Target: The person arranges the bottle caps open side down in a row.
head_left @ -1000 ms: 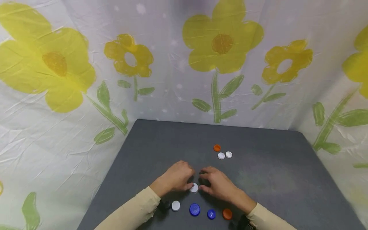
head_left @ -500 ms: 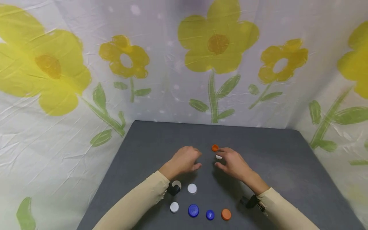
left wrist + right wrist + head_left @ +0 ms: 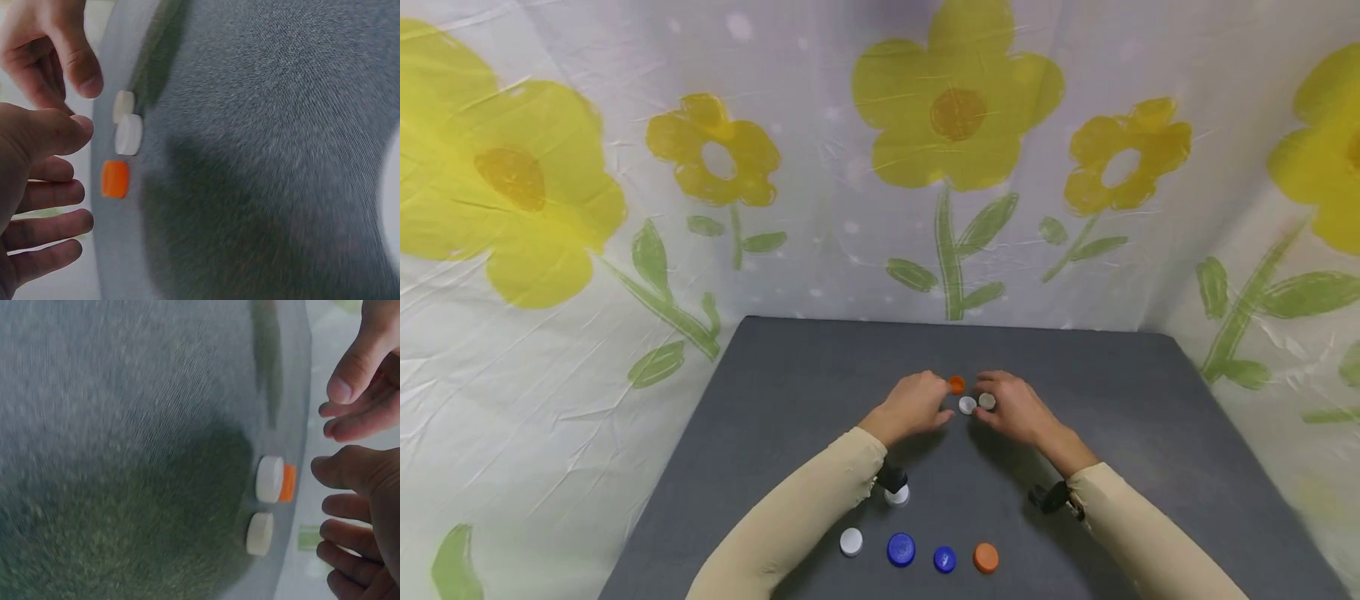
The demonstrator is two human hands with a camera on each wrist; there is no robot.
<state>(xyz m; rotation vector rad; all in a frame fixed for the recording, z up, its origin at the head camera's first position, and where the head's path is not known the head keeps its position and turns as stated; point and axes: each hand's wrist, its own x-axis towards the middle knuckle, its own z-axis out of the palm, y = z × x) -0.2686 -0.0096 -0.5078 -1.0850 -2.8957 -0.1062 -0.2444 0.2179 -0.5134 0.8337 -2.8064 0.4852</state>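
Three bottle caps lie together at the far side of the table: an orange cap (image 3: 957, 384), a white cap (image 3: 967, 405) and a second white cap (image 3: 987, 402). To their left hovers my left hand (image 3: 916, 406), fingers loosely bent and holding nothing. My right hand (image 3: 1017, 410) hovers on their right, its thumb and fingers spread near the second white cap. In the left wrist view, a gap shows between the fingers and the orange cap (image 3: 115, 179). Both white caps, one of them the white cap (image 3: 269, 479), stand apart from the fingers in the right wrist view.
Nearer the front lie a white cap (image 3: 851, 542), a large blue cap (image 3: 901, 550), a smaller blue cap (image 3: 945, 559) and an orange cap (image 3: 987, 557). Another white cap (image 3: 897, 497) is partly hidden under the left wrist's camera. A flowered curtain (image 3: 820, 250) surrounds the dark table (image 3: 1120, 400).
Both hands have moved forward from the white cap at mid-table to the three far caps. A white cap seen left of mid-table half a second ago is now hidden by the left arm.
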